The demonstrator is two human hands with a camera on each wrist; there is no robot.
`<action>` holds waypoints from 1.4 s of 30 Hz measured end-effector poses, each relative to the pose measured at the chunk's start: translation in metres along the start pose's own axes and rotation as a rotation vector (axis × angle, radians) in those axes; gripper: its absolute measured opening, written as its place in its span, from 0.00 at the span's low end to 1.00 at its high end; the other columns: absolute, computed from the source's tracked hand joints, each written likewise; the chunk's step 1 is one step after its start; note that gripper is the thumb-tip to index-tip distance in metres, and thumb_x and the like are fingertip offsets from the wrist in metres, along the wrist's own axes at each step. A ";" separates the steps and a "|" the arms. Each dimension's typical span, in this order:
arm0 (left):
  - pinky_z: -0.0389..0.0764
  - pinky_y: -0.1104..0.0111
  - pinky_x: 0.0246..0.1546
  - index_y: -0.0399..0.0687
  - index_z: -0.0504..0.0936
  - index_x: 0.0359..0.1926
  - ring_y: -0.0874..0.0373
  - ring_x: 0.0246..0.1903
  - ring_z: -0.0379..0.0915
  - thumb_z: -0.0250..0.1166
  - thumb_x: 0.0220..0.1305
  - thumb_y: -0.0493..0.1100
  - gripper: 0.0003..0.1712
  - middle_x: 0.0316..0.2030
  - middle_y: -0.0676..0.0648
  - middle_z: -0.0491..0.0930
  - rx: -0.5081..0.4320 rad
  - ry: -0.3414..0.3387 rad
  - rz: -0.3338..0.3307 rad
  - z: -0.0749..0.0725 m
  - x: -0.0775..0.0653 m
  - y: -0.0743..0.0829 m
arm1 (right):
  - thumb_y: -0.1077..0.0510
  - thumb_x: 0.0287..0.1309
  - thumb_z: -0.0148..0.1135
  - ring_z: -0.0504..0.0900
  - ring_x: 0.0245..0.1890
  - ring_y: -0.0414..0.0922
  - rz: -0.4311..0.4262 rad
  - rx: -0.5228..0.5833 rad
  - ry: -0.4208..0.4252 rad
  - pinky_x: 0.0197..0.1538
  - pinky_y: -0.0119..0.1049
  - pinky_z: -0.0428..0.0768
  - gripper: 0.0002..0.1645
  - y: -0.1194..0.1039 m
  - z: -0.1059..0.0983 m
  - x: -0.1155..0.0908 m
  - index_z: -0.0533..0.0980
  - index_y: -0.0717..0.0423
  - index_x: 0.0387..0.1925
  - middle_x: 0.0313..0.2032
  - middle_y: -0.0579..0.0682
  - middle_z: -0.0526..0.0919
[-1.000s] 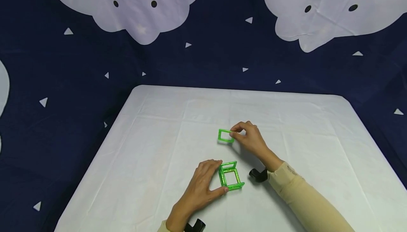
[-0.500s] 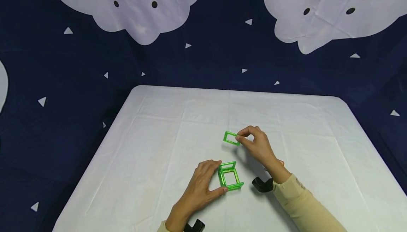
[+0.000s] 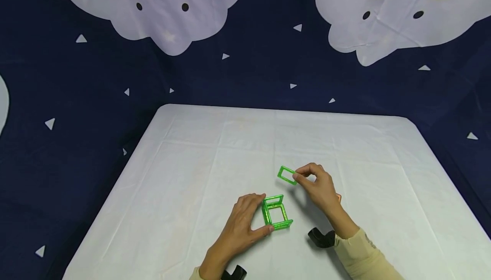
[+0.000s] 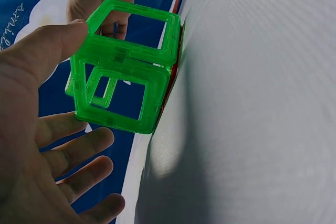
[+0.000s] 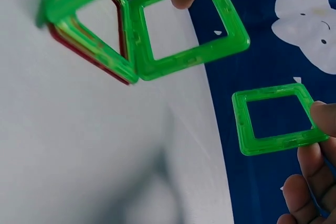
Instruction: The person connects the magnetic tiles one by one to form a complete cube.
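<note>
Several green magnetic tiles form a partial box (image 3: 281, 225) on the white table, with tiles standing around a flat base and its right side and top uncovered. Its base has a dark red layer beneath in the right wrist view. My left hand (image 3: 241, 220) holds the box by its left side, thumb at the near corner and index finger at the far one; the other fingers hang apart from it. Above and right of the box, my right hand (image 3: 320, 188) pinches a loose green square magnetic tile (image 5: 273, 142) by one edge. This tile is raised off the table, apart from the box.
An orange piece (image 3: 339, 197) lies on the table, partly hidden behind my right wrist. White cloth covers the table (image 3: 192, 165). Beyond its far edge hangs a dark blue backdrop (image 3: 261, 88) with clouds and small triangles.
My right hand has moved toward me and to the right with the loose tile, which has tilted. The orange piece has come into sight. My left hand and the box stay almost in place.
</note>
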State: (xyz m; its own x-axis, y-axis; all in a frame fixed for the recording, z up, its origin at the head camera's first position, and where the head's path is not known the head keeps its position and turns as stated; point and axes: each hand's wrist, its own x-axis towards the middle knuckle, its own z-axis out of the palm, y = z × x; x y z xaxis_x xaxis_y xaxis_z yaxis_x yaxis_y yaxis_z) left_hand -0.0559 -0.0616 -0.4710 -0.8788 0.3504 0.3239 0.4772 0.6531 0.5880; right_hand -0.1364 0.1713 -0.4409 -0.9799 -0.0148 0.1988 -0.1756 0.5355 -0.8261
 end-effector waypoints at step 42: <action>0.67 0.59 0.61 0.50 0.66 0.66 0.58 0.61 0.63 0.68 0.51 0.61 0.44 0.58 0.52 0.72 -0.018 -0.028 -0.059 0.002 -0.001 0.004 | 0.65 0.43 0.71 0.71 0.32 0.32 0.094 -0.049 0.180 0.38 0.31 0.70 0.09 0.009 0.015 -0.069 0.79 0.50 0.26 0.25 0.43 0.79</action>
State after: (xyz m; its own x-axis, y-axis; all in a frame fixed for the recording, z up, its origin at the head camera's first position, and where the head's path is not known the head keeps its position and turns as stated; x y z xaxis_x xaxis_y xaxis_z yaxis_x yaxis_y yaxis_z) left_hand -0.0535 -0.0586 -0.4703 -0.9051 0.3306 0.2672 0.4242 0.6613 0.6186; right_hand -0.0722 0.1649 -0.4696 -0.9584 0.1860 0.2164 -0.0749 0.5677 -0.8198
